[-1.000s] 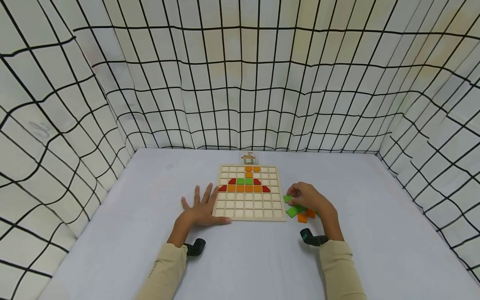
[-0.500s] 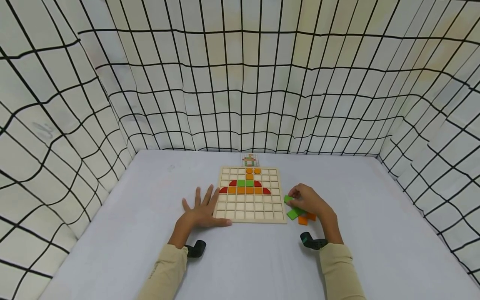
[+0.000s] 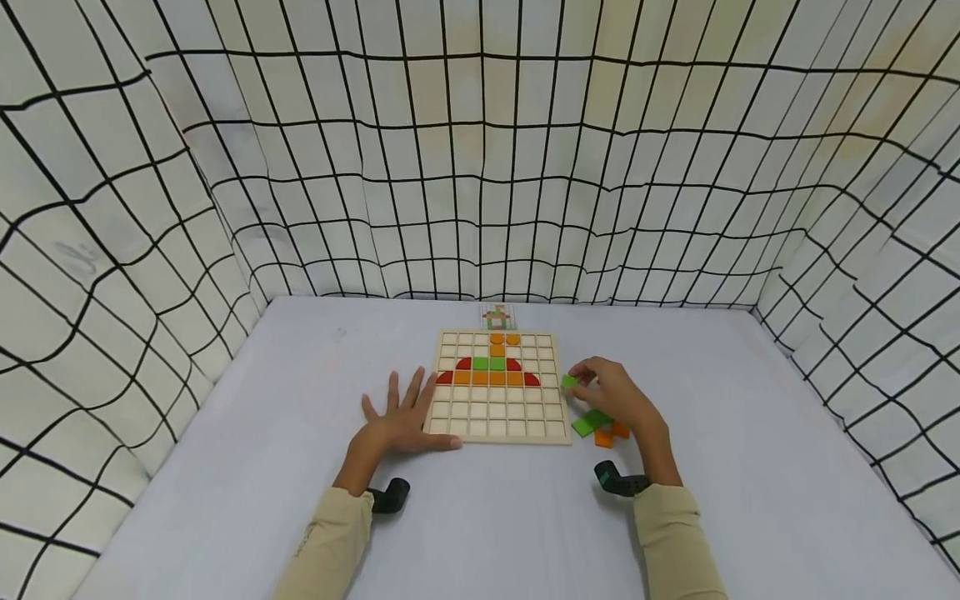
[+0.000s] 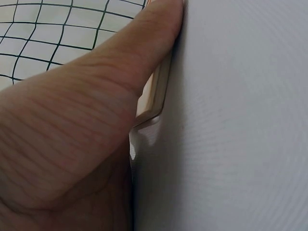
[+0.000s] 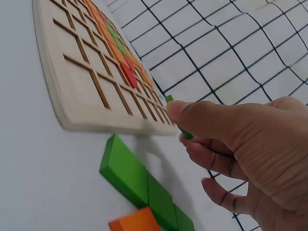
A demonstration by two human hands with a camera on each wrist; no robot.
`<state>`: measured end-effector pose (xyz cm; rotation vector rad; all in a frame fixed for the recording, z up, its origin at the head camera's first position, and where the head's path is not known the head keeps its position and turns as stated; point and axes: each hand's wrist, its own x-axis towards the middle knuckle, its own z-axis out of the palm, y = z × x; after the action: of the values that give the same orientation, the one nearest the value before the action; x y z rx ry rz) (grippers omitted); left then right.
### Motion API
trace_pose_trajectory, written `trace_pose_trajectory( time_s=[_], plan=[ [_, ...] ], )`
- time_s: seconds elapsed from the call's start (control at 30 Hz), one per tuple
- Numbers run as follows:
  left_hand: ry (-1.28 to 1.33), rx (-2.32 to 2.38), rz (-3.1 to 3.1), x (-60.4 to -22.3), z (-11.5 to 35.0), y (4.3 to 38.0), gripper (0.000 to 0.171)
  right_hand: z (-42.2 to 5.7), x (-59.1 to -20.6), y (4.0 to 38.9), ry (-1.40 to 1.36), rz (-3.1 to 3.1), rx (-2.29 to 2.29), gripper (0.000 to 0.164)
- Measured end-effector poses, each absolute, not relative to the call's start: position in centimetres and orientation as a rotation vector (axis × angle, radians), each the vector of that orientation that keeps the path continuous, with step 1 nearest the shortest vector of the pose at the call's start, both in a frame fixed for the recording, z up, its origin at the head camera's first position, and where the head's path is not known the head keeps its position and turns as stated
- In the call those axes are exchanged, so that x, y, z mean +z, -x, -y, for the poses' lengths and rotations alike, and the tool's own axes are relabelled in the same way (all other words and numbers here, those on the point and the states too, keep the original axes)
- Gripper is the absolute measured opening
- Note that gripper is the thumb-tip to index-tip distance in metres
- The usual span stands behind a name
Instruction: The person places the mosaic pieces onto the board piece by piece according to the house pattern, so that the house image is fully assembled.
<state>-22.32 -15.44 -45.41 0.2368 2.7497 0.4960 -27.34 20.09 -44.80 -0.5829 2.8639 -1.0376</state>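
Observation:
My right hand (image 3: 611, 392) pinches a green square tile (image 3: 569, 382) between thumb and fingers, just off the right edge of the wooden grid board (image 3: 498, 437). In the right wrist view the tile (image 5: 186, 133) shows edge-on behind the thumb, raised over the table. Spread flat, my left hand (image 3: 401, 423) rests at the board's lower left corner, its thumb along the near edge. Orange, green and red pieces fill several cells in the board's upper half, with two orange round ones (image 3: 505, 339) in the top row.
Below my right hand lie loose green tiles (image 3: 591, 422) and orange tiles (image 3: 604, 437). A small picture card (image 3: 498, 316) with a coloured pattern sits behind the board. Black netting (image 3: 480, 175) over white walls encloses the table at the back and both sides.
My right hand has lifted the green tile from beside the loose ones and moved it up and slightly left, toward the board. The left hand stays in place.

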Motion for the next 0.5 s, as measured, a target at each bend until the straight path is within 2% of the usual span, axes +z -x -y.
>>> trace_pose_trajectory(
  time_s=[0.23, 0.5],
  plan=[
    [-0.249, 0.512, -2.763, -45.2, 15.4, 22.7, 0.121, -18.3, -44.2, 27.7, 0.811, -2.875, -1.022, 0.024],
    [-0.232, 0.508, -2.76, -45.2, 15.5, 22.4, 0.12, -15.7, -45.0, 27.9, 0.883, -2.821, -1.029, 0.025]
  ],
)
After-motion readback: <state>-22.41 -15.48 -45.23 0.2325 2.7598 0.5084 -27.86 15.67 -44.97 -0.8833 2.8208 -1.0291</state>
